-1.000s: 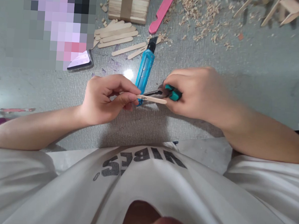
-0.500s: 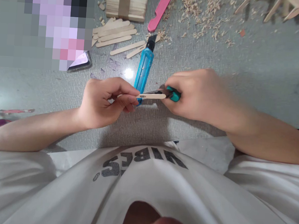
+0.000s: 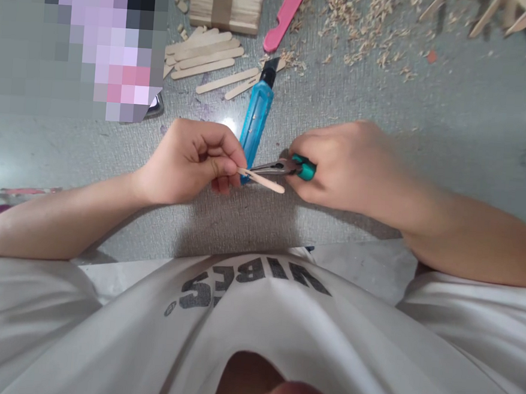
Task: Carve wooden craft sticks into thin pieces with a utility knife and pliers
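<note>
Pale, flat wood with a rounded end makes up the stick (image 3: 269, 183), held above the table (image 3: 465, 145) toward its near edge. The left hand (image 3: 187, 161) pinches it between thumb and forefinger; the right hand (image 3: 349, 164) is closed around the teal grips of metal long-nosed pliers (image 3: 284, 166). Their tapered tips reach the pinched end, though whether they bite it is unclear. Directly below, a translucent blue cutter (image 3: 257, 112) lies partly covered by the stick. Farther from the near edge are loose sticks (image 3: 210, 55), a banded bundle (image 3: 246, 10), a smooth pink handle (image 3: 285, 17) and curly shavings (image 3: 360, 21).
</note>
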A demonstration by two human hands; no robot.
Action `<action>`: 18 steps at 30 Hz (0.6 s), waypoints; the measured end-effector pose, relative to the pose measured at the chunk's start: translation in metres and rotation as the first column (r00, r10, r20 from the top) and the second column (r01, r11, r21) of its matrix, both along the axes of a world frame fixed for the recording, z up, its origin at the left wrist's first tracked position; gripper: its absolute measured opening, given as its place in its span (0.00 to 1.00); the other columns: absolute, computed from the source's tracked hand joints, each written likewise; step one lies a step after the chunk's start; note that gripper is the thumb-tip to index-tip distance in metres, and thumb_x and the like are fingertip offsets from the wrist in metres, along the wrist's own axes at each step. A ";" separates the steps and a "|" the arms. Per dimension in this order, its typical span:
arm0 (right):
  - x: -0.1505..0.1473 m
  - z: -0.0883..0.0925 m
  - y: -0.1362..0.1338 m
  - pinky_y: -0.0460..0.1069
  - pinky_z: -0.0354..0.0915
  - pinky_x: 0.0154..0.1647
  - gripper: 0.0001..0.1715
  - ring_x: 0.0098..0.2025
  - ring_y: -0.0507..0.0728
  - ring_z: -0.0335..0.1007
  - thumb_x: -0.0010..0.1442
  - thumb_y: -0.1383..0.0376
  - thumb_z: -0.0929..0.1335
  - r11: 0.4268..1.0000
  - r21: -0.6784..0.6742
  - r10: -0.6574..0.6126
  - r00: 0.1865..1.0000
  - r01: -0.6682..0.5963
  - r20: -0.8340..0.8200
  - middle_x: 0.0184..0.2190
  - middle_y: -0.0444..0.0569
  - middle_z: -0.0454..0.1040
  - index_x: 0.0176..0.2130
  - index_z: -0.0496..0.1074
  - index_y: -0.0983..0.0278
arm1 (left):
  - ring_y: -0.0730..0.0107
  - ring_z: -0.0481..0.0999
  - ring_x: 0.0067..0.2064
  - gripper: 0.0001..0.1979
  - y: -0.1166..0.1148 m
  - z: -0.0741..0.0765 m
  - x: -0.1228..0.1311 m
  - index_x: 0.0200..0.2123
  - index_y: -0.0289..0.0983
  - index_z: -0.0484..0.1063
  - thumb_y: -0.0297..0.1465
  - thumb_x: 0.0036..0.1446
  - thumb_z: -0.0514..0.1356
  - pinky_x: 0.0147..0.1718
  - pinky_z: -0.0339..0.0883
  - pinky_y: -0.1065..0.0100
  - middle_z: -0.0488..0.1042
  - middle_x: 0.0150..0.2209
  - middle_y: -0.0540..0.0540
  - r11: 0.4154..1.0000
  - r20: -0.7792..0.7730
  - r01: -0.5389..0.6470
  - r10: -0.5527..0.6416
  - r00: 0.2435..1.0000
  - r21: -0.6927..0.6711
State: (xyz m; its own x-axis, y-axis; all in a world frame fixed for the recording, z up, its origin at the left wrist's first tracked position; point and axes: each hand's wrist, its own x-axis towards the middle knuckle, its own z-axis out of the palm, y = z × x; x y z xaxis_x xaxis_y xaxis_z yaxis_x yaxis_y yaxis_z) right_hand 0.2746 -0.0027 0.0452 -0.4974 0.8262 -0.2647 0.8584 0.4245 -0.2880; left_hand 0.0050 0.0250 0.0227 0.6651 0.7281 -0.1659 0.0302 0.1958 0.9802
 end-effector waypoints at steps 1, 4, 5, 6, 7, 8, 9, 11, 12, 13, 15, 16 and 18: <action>0.001 0.000 0.000 0.56 0.52 0.33 0.07 0.32 0.63 0.71 0.58 0.62 0.69 1.000 -0.004 0.006 1.000 -0.006 0.003 0.27 0.50 0.75 0.29 0.67 0.57 | 0.75 0.82 0.23 0.05 0.001 -0.001 0.000 0.34 0.34 0.81 0.24 0.63 0.73 0.23 0.77 0.79 0.85 0.27 0.46 0.999 0.014 0.021 -0.021 1.000 -0.040; 0.003 -0.002 0.001 0.55 0.53 0.33 0.08 0.31 0.61 0.71 0.60 0.60 0.68 1.000 -0.003 0.027 0.999 -0.027 -0.023 0.26 0.48 0.75 0.29 0.69 0.57 | 0.71 0.84 0.26 0.07 0.003 -0.004 0.001 0.35 0.34 0.81 0.29 0.64 0.75 0.26 0.80 0.76 0.85 0.29 0.45 0.991 0.046 0.078 -0.074 0.996 -0.108; 0.003 -0.002 0.001 0.54 0.53 0.33 0.08 0.31 0.60 0.71 0.60 0.60 0.68 0.999 -0.002 0.034 0.998 -0.034 -0.045 0.27 0.48 0.75 0.29 0.71 0.57 | 0.70 0.85 0.27 0.09 0.003 -0.005 0.001 0.35 0.35 0.81 0.32 0.65 0.75 0.27 0.81 0.75 0.85 0.30 0.44 0.989 0.053 0.097 -0.091 0.994 -0.112; 0.003 -0.003 0.001 0.54 0.54 0.33 0.07 0.31 0.60 0.71 0.60 0.60 0.68 0.999 -0.001 0.037 0.997 -0.037 -0.069 0.27 0.47 0.76 0.30 0.72 0.57 | 0.69 0.85 0.28 0.10 0.002 -0.005 0.001 0.35 0.36 0.81 0.35 0.66 0.75 0.28 0.82 0.74 0.86 0.31 0.44 0.987 0.059 0.118 -0.112 0.992 -0.112; 0.003 -0.004 0.000 0.54 0.54 0.33 0.06 0.31 0.60 0.71 0.60 0.61 0.68 0.999 -0.002 0.036 0.995 -0.036 -0.090 0.27 0.47 0.76 0.30 0.73 0.56 | 0.68 0.86 0.29 0.12 0.000 -0.005 0.002 0.35 0.37 0.81 0.38 0.67 0.74 0.29 0.82 0.73 0.86 0.31 0.43 0.984 0.064 0.137 -0.131 0.989 -0.110; 0.003 -0.004 0.000 0.54 0.54 0.33 0.06 0.31 0.60 0.71 0.59 0.61 0.68 0.999 -0.003 0.031 0.994 -0.032 -0.104 0.27 0.46 0.76 0.30 0.73 0.56 | 0.68 0.86 0.29 0.15 -0.002 -0.006 0.002 0.34 0.37 0.81 0.41 0.68 0.73 0.29 0.82 0.73 0.86 0.32 0.43 0.982 0.071 0.155 -0.148 0.986 -0.109; 0.002 -0.004 0.000 0.55 0.55 0.33 0.06 0.31 0.60 0.71 0.59 0.61 0.68 1.000 -0.004 0.023 0.994 -0.023 -0.109 0.27 0.46 0.76 0.30 0.73 0.56 | 0.68 0.86 0.28 0.17 -0.004 -0.005 0.002 0.35 0.38 0.81 0.45 0.69 0.72 0.28 0.82 0.73 0.85 0.31 0.43 0.980 0.080 0.165 -0.157 0.984 -0.107; 0.001 -0.003 0.000 0.55 0.54 0.32 0.05 0.31 0.60 0.70 0.58 0.61 0.68 1.000 0.013 -0.006 0.996 0.007 -0.094 0.27 0.47 0.76 0.29 0.72 0.56 | 0.69 0.85 0.27 0.19 -0.009 -0.004 0.002 0.35 0.38 0.80 0.48 0.71 0.69 0.26 0.81 0.73 0.85 0.30 0.43 0.984 0.083 0.147 -0.139 0.987 -0.100; 0.000 -0.002 0.002 0.55 0.54 0.32 0.06 0.31 0.60 0.70 0.59 0.61 0.68 0.999 0.034 -0.027 0.997 0.030 -0.074 0.28 0.47 0.76 0.29 0.72 0.56 | 0.70 0.84 0.26 0.19 -0.011 -0.004 0.001 0.36 0.38 0.80 0.48 0.71 0.68 0.25 0.79 0.74 0.84 0.29 0.44 0.989 0.077 0.118 -0.111 0.991 -0.089; 0.001 -0.002 0.003 0.55 0.54 0.32 0.07 0.31 0.60 0.70 0.60 0.61 0.68 0.996 0.072 -0.055 0.997 0.058 -0.046 0.29 0.49 0.76 0.29 0.71 0.57 | 0.70 0.83 0.24 0.19 -0.014 -0.003 0.001 0.36 0.38 0.80 0.47 0.72 0.68 0.23 0.78 0.75 0.84 0.28 0.44 0.994 0.072 0.081 -0.075 0.995 -0.074; 0.002 -0.001 0.008 0.56 0.53 0.33 0.09 0.34 0.62 0.71 0.63 0.60 0.67 0.975 0.177 -0.140 0.990 0.133 0.026 0.31 0.53 0.77 0.31 0.70 0.58 | 0.72 0.81 0.23 0.18 -0.017 0.000 0.000 0.35 0.38 0.79 0.45 0.73 0.68 0.20 0.75 0.76 0.83 0.26 0.45 0.999 0.056 0.017 -0.015 0.998 -0.035; 0.003 0.000 0.011 0.57 0.53 0.33 0.10 0.35 0.64 0.72 0.65 0.60 0.66 0.958 0.232 -0.188 0.980 0.170 0.059 0.31 0.54 0.77 0.31 0.70 0.58 | 0.73 0.80 0.22 0.17 -0.018 0.000 0.000 0.35 0.38 0.79 0.44 0.73 0.68 0.19 0.74 0.76 0.83 0.26 0.45 1.000 0.045 0.002 -0.001 0.999 -0.013; 0.006 -0.001 0.015 0.58 0.55 0.34 0.09 0.38 0.66 0.74 0.65 0.60 0.65 0.928 0.302 -0.254 0.964 0.219 0.079 0.33 0.56 0.78 0.33 0.71 0.58 | 0.73 0.77 0.20 0.16 -0.019 0.001 0.000 0.34 0.39 0.80 0.41 0.74 0.67 0.17 0.71 0.75 0.82 0.25 0.46 0.999 0.013 -0.012 0.012 1.000 0.039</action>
State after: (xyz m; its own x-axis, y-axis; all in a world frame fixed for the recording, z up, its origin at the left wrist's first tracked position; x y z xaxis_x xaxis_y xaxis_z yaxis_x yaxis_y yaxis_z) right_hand 0.2804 0.0119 0.0446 -0.2586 0.9651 -0.0410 0.9638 0.2550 -0.0774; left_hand 0.0052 0.0062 0.0240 0.6582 0.7418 -0.1288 0.0153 0.1578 0.9873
